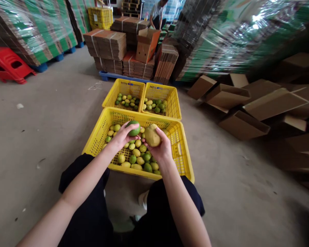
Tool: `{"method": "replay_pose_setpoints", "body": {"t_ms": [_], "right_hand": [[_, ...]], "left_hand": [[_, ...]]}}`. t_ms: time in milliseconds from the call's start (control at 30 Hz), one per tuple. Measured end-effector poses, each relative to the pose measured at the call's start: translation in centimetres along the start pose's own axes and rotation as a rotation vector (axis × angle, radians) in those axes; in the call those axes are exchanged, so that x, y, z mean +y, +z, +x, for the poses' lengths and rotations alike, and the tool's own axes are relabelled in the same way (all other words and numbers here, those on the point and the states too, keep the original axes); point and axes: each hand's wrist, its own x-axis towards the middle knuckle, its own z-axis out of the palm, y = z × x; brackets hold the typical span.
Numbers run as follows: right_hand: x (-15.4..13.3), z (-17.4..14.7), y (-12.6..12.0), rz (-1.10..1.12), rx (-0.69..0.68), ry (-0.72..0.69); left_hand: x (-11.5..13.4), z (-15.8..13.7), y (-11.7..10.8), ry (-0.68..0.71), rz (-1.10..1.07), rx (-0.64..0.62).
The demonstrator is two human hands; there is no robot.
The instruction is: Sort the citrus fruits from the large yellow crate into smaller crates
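My left hand (123, 134) is closed round a green lemon (134, 128), thumb across its top. Close beside it, my right hand (161, 146) grips a larger, dull yellow lemon (152, 135) with a knobbly skin. Both hands are above a big yellow plastic crate (186, 154) with slotted sides. Yellow and green lemons (136, 152) lie loose over the bottom of that crate, partly hidden by my hands and wrists.
Two smaller yellow crates (162, 85) with more fruit stand beyond. Bundled flat cartons (106, 44) and an open box (148, 44) sit on a blue pallet behind. Empty cartons (243, 125) are heaped right, a red stool (9, 65) left. A person (157, 15) bends at the back.
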Motion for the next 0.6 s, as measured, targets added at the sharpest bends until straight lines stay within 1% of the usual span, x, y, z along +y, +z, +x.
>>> {"method": "replay_pose_setpoints", "body": {"t_ms": [100, 167, 267, 333, 433, 500, 600], "right_hand": [[0.0, 0.0, 0.2, 0.069, 0.034, 0.014], [0.1, 0.2, 0.3, 0.127, 0.057, 0.023], [0.3, 0.6, 0.1, 0.154, 0.057, 0.027], [0.4, 0.8, 0.0, 0.157, 0.060, 0.031], [0.5, 0.9, -0.1, 0.168, 0.090, 0.069], [0.4, 0.8, 0.1, 0.171, 0.093, 0.086], [0.1, 0.2, 0.5, 0.178, 0.094, 0.060]], "left_hand": [[-0.3, 0.2, 0.0, -0.012, -0.034, 0.027], [-0.4, 0.4, -0.1, 0.008, -0.077, 0.044], [-0.4, 0.7, -0.3, 0.023, -0.103, 0.047], [-0.3, 0.7, -0.4, -0.006, -0.110, 0.030], [-0.2, 0.7, -0.3, -0.046, -0.175, 0.029], [0.0, 0.6, 0.0, -0.070, -0.243, 0.053], [0.5, 0.2, 0.7, -0.111, -0.326, 0.101]]}}
